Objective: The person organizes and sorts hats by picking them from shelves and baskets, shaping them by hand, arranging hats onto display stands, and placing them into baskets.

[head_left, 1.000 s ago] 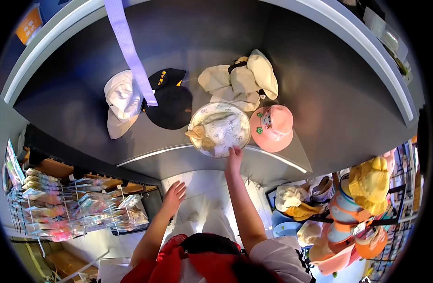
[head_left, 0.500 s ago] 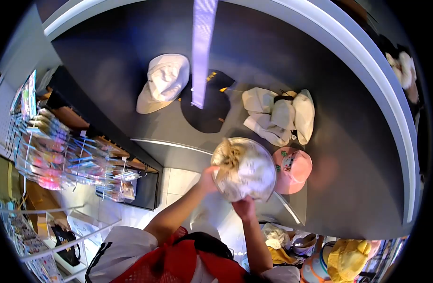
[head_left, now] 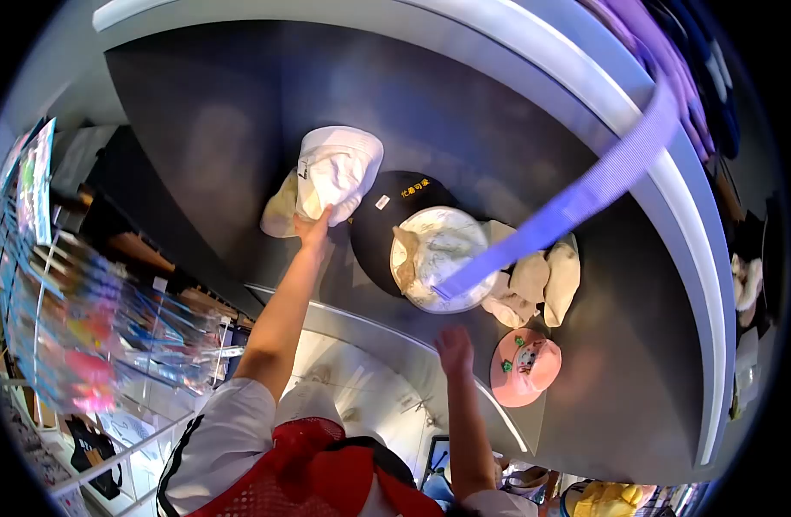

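My left hand (head_left: 313,231) is at the lower edge of a white hat (head_left: 339,168), its fingers closed on the brim; a beige brim shows beneath. Right of it lies a black hat (head_left: 374,233) with yellow lettering. A white patterned hat (head_left: 451,246) with a tan bow overlaps the black one. My right hand (head_left: 455,349) is just below the patterned hat, not touching it; its fingers are blurred. Beige hats (head_left: 561,280) lie to the right, and a pink hat (head_left: 533,366) sits below them near the shelf's front edge.
A purple strap (head_left: 576,202) hangs in front of the dark curved shelf (head_left: 636,362), across the patterned hat. Racks of packaged goods (head_left: 85,336) stand at the left. A yellow hat (head_left: 606,500) and other hats show at the bottom right. White floor is below the shelf.
The patterned hat, earlier between both hands, now lies on the black hat. My left hand has moved up left to the white hat; my right hand has come away. The strap has swung right.
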The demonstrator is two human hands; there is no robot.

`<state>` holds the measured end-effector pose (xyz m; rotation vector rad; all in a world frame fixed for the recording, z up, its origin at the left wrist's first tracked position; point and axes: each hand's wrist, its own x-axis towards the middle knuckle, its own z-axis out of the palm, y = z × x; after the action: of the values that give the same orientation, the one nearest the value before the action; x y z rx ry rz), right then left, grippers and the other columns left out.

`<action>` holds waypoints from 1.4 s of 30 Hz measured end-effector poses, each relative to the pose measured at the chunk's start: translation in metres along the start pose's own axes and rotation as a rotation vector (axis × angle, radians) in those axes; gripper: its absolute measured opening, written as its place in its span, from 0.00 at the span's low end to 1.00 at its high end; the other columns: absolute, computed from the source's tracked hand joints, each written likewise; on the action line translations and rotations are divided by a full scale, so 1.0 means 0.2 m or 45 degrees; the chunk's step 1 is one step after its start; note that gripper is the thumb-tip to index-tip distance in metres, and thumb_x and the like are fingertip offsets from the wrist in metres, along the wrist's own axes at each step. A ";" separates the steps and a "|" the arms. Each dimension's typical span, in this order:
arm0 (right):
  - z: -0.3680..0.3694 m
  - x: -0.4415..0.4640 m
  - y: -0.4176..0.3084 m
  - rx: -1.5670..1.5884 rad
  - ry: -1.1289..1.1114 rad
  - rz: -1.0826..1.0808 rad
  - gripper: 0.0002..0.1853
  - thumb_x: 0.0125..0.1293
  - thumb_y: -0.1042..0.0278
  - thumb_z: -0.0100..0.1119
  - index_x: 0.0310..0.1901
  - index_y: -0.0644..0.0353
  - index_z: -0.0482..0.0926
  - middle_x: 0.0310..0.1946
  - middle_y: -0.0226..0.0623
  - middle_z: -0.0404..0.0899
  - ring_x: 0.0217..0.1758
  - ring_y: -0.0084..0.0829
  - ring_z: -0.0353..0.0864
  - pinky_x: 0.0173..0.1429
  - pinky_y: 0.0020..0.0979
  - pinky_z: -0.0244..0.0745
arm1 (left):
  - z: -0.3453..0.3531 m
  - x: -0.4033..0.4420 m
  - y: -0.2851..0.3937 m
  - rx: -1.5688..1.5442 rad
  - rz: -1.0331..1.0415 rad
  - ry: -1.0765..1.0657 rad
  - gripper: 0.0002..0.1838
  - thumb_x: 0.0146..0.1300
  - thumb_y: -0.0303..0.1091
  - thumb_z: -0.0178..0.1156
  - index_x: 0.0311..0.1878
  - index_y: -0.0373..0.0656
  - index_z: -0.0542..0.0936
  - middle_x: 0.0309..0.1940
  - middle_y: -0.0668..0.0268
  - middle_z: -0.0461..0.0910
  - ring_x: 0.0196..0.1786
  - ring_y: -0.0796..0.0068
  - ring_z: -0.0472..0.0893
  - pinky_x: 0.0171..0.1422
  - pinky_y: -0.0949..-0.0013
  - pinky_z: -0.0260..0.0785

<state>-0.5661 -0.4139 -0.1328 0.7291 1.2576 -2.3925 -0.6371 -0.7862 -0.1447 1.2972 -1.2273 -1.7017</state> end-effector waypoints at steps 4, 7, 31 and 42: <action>-0.10 -0.04 0.19 -0.144 -0.182 0.083 0.23 0.60 0.52 0.44 0.55 0.50 0.60 0.58 0.39 0.56 0.59 0.40 0.58 0.61 0.49 0.50 | 0.00 0.05 0.00 -0.165 0.319 -0.567 0.14 0.47 0.18 0.51 0.40 0.36 0.72 0.29 0.63 0.76 0.29 0.75 0.73 0.34 0.73 0.66; 0.22 -0.12 0.17 0.053 -0.514 0.124 0.23 0.61 0.51 0.41 0.57 0.50 0.59 0.60 0.40 0.54 0.60 0.42 0.57 0.61 0.50 0.51 | -0.17 -0.26 -0.06 -0.151 0.860 -0.769 0.13 0.45 0.15 0.47 0.37 0.36 0.70 0.31 0.64 0.72 0.36 0.74 0.72 0.42 0.73 0.65; -0.66 -0.99 0.69 -0.653 0.434 -0.295 0.21 0.59 0.61 0.45 0.53 0.60 0.67 0.45 0.34 0.73 0.45 0.26 0.73 0.44 0.28 0.68 | -0.55 -0.75 -0.42 1.362 1.534 -1.234 0.30 0.46 0.29 0.56 0.57 0.45 0.61 0.56 0.61 0.59 0.58 0.56 0.61 0.59 0.54 0.50; -1.04 -2.48 2.18 0.332 1.389 -0.002 0.18 0.59 0.61 0.45 0.49 0.60 0.71 0.41 0.34 0.76 0.39 0.27 0.76 0.40 0.29 0.69 | -1.09 -1.74 -0.77 1.065 1.988 -2.512 0.22 0.46 0.29 0.55 0.49 0.46 0.69 0.54 0.63 0.61 0.59 0.60 0.58 0.61 0.55 0.45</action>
<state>0.1188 -0.4505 -0.2293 2.2900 1.2207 -2.1598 -0.3238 -0.4838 -0.1869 -1.6639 -2.6915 -0.5904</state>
